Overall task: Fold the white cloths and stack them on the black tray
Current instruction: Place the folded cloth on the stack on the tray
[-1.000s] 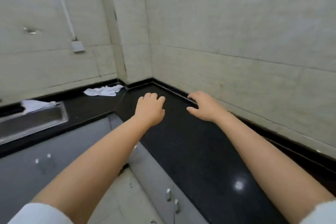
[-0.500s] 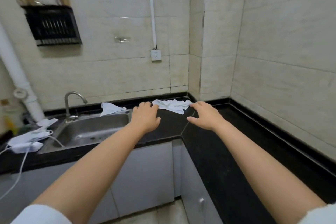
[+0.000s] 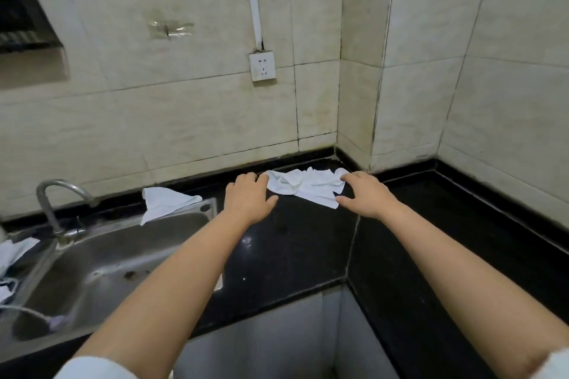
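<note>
Now both my hands are stretched forward over the black surface (image 3: pixel 286 255), near the corner where the two tiled walls meet. My left hand (image 3: pixel 248 198) lies palm down with the fingers nearly straight and relaxed, and its fingertips reach the left edge of a crumpled white cloth (image 3: pixel 304 186). My right hand (image 3: pixel 365 195) is also palm down, with the fingers spread and only a little bent; its fingertips are at the right edge of the same cloth and the thumb points toward the cloth's near corner. Neither hand is closed around the cloth; whether the fingertips really press on it or only come just beside it, I cannot tell. The cloth lies unfolded and wrinkled at the back of the surface, close to the dark strip along the wall. A second white cloth (image 3: pixel 166 201) lies further left, behind the steel sink (image 3: pixel 101 268), and one corner of it hangs over the sink rim. The curved tap (image 3: pixel 55 203) stands at the left back corner of the sink. More white fabric (image 3: pixel 12 252) shows at the left edge of the view, partly cut off. On the wall above the cloth there is a white socket (image 3: pixel 262 65). A black tray is not in the view.
</note>
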`<state>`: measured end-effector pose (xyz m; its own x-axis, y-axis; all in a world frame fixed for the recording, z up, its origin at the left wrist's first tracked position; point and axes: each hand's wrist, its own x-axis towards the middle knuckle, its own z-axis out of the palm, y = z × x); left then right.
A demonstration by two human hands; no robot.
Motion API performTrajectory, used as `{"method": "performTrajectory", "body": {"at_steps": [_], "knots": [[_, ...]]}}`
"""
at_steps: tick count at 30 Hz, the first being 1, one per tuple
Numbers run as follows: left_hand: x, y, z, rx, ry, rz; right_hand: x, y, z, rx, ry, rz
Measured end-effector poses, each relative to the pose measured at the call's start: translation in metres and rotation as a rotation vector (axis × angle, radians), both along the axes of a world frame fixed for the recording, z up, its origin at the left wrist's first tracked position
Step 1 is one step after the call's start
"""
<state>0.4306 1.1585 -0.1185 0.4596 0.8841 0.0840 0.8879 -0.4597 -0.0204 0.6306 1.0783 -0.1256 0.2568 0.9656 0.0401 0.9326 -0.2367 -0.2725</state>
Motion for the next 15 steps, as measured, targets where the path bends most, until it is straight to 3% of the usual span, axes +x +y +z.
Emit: {"method": "performTrajectory", "body": {"at_steps": [8,15], "knots": [[0.027,0.198,-0.069,-0.146,0.071,-0.118,0.018,0.178,-0.061,-0.104,-0.041,-0.137],[0.084,0.287,-0.135,-0.3,0.071,-0.214,0.056,0.255,-0.124,-0.296,-0.036,-0.227]]}}
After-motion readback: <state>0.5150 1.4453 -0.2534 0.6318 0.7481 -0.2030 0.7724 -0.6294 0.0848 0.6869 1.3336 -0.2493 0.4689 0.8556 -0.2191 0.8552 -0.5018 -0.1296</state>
